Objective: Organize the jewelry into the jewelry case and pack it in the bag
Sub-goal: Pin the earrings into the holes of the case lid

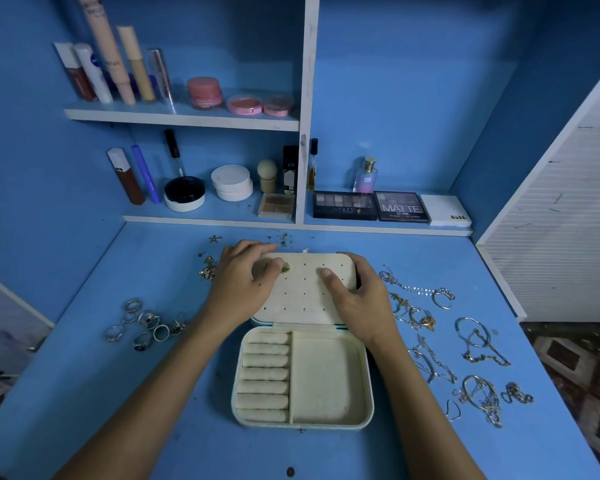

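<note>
A cream jewelry case (329,379) lies open on the blue desk, with ring rolls on its left and a bare compartment on its right. Its lid (305,292), dotted with small holes, lies flat behind it. My left hand (246,282) holds a small green earring (285,269) between thumb and fingers against the lid's top left. My right hand (357,296) grips the lid's right edge, thumb on top. Several rings (142,323) lie to the left. Necklaces and bracelets (465,344) are spread on the right. Small earrings (208,270) lie behind my left hand.
Cosmetics fill the shelves behind: tubes (118,64), jars (205,93), powder compacts (231,183), eyeshadow palettes (371,206), a perfume bottle (366,176). A white slatted panel (565,216) stands at the right. No bag is in view.
</note>
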Motion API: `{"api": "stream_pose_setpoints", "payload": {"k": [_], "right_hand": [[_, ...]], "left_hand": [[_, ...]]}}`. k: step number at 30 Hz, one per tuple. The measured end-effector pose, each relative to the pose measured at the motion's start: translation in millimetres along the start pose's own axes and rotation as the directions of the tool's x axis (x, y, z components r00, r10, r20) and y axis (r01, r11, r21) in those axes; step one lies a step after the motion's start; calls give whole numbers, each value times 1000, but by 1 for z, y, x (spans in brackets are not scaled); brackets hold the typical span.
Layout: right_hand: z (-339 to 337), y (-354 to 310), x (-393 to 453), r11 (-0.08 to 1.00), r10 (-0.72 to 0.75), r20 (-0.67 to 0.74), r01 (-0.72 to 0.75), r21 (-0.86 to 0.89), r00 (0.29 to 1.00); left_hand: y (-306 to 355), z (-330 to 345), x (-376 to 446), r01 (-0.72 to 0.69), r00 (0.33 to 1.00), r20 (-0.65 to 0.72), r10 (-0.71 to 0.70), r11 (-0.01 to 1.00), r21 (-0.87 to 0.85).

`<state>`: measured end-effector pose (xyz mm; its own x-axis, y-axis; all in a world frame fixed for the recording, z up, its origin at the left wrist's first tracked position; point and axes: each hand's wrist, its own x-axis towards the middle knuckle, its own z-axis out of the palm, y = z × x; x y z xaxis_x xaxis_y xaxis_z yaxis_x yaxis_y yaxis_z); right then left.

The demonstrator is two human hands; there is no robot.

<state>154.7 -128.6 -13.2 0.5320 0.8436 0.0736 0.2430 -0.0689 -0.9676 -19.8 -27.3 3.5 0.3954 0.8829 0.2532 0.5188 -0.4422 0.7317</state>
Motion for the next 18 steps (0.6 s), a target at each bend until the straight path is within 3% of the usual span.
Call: {"api": "stream_pose_setpoints", "payload": {"k": [11, 18], "right_hand": [[0, -2, 7, 1000, 25, -18, -25, -5, 1000], [0, -14, 39, 974, 25, -49, -36, -223, 998]], "left_hand": [[-7, 14, -3, 125, 990, -36, -133, 976, -180], [-15, 17, -4, 121, 990, -35, -136, 955, -271]]}}
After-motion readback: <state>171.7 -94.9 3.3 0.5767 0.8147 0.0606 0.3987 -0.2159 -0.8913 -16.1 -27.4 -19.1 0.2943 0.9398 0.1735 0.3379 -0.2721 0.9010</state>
